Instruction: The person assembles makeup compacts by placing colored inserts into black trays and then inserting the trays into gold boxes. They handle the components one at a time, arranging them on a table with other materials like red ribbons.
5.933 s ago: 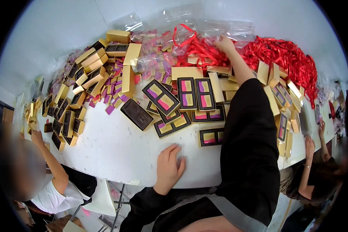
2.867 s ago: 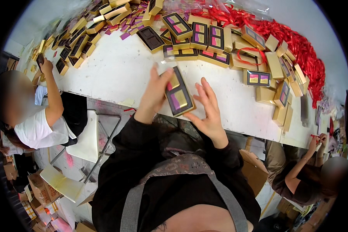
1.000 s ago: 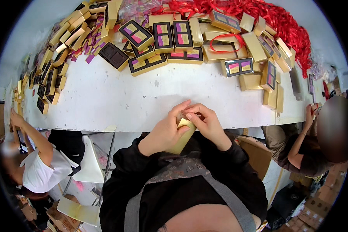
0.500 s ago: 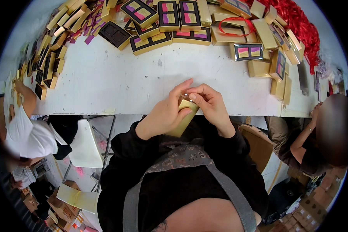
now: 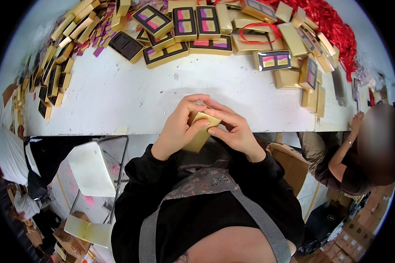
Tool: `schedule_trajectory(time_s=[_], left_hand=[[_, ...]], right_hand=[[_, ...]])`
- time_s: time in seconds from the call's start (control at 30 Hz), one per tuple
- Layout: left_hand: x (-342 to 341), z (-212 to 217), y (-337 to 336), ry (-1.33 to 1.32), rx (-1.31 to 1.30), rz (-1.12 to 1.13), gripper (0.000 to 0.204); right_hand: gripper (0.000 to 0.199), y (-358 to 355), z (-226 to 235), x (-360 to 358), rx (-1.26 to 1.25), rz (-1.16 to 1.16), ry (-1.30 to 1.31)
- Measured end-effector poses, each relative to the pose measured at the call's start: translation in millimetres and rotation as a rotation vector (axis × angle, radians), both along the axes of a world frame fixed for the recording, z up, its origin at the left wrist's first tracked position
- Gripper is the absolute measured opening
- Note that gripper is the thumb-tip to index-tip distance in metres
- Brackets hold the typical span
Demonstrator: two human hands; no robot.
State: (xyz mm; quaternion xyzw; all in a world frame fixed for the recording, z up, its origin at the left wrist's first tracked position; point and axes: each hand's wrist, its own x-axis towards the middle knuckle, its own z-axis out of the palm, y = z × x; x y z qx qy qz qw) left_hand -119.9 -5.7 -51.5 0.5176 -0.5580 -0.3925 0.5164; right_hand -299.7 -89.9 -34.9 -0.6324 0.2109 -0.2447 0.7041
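Observation:
Over the table's near edge I hold a gold box (image 5: 198,139) in front of my body, tilted with its upper end toward the table. My left hand (image 5: 180,126) wraps its left side, thumb pressed on the gold face. From the right, my right hand (image 5: 233,127) grips the upper end, with its thumb on the face and its fingers over the top edge. The far side of the box is hidden by my fingers.
On the white table (image 5: 131,94), gold boxes with pink and purple pieces (image 5: 184,26) line the far side. Empty-tray boxes (image 5: 53,81) stand at left, red ribbon (image 5: 333,30) at far right. A white chair (image 5: 92,168) is at left; a person (image 5: 344,162) sits at right, another (image 5: 8,144) at left.
My right hand's fingertips have moved from clear film at the box's top end to lie around that end, thumb on its face. The person at left has shifted outward.

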Motion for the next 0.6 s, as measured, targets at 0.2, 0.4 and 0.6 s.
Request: schedule_trajectory(time_s=[0.2,0.4,0.6], left_hand=[[28,26,-11,-0.100,-0.286,0.487,0.045],[48,-2,-8,-0.471,-0.155,0.587,0.034],[63,-16,-1,-0.345,-0.030,0.628,0.029]], right_hand=[[0.042,-99,67,-29,-1.392,-0.907,0.387],[0.026,-201,13,34,-1.447,-0.442,0.869],[0.027,-340,98,83,-0.991,-0.620,0.530]])
